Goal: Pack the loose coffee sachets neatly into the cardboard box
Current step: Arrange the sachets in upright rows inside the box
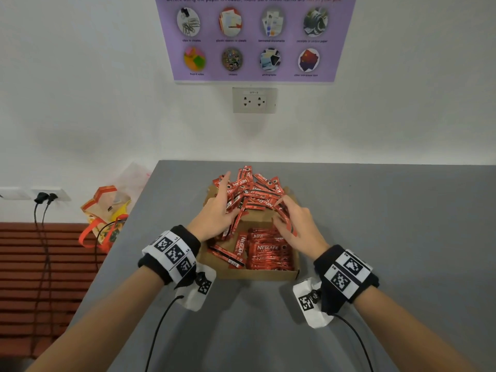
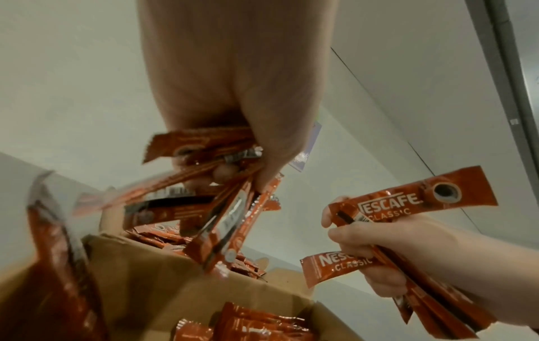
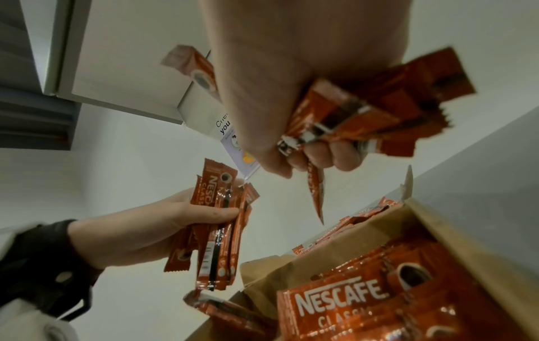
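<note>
Head view shows the left hand (image 1: 214, 213) and the right hand (image 1: 295, 226) each clutching a loose fan of coffee sachets (image 1: 252, 191) above the cardboard box (image 1: 255, 275) on the tabletop (image 1: 389, 237). Sticks splay unevenly from both grips, so some could slip out beside the box or drop crookedly onto the neat rows just below the right hand, spoiling the packing

Looks like an office room, maybe a copy corner. On the white wall (image 1: 80, 89), a purple poster (image 1: 255, 38) about what not to put in a paper shredder: clips, sticky notes, photos. Just under it, a wall socket (image 1: 254, 100). Below that, a plain grey table (image 1: 389, 237) pushed against the wall. At the left, low down, more sockets with black plugs (image 1: 45, 197) and a colourful bag (image 1: 107, 216).
</note>
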